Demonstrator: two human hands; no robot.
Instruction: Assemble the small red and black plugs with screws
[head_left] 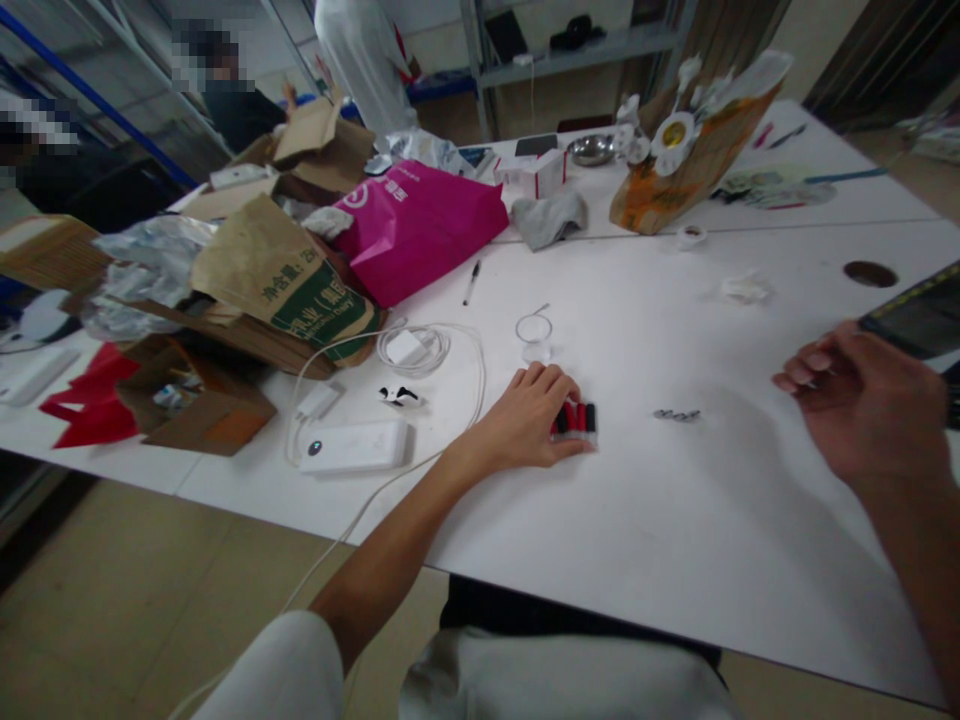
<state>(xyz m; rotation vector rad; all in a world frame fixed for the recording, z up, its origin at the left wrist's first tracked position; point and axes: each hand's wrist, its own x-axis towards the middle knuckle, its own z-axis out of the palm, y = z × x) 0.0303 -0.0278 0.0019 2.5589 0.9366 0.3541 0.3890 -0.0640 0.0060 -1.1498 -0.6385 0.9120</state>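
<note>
Near the middle of the white table (630, 520), my left hand (529, 418) is closed around a small clear case with red and black pieces (580, 418); part of the case lies under its fingers. A short row of small dark metallic pieces (676, 415) lies to the right of the case. Over the table's right side is my right hand (862, 400), its fingers curled; whether anything is in them is hidden. A dark flat device (919, 315) shows just behind that hand. Beyond the case stands a small clear round container (537, 350).
A white power bank (356, 446), white cables and a charger (409, 347) lie left of my left arm. Farther back are a pink bag (420, 225), cardboard boxes (206, 405), a pen (472, 283) and a grey cloth (550, 218). People are in the background.
</note>
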